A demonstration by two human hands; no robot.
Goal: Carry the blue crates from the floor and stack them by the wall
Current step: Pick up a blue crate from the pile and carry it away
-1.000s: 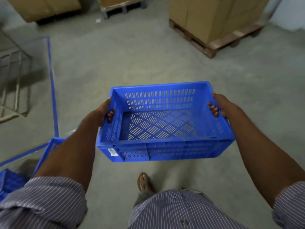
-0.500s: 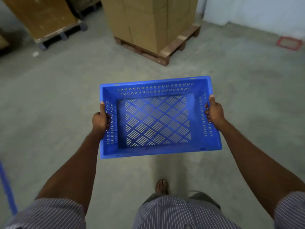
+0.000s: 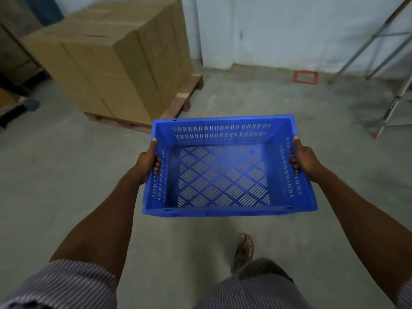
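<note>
An empty blue crate [image 3: 223, 172] with a slotted, diamond-patterned floor hangs level in front of me, above the concrete floor. My left hand [image 3: 147, 162] grips its left short side, thumb over the rim and fingers through the wall's handle slot. My right hand [image 3: 304, 160] grips the right short side the same way. The white wall [image 3: 289, 30] stands a few steps ahead. No other crate is in view.
A stack of cardboard boxes [image 3: 116, 59] on a wooden pallet [image 3: 180, 101] stands ahead to the left. A red-outlined square [image 3: 305, 76] marks the floor by the wall. A metal frame [image 3: 390, 70] leans at the right. My foot [image 3: 245, 248] is below the crate.
I have turned right and walked forward with the crate. The wall and the metal frame have come into view, the boxes have moved left, and the blue floor line and other crates are gone from sight.
</note>
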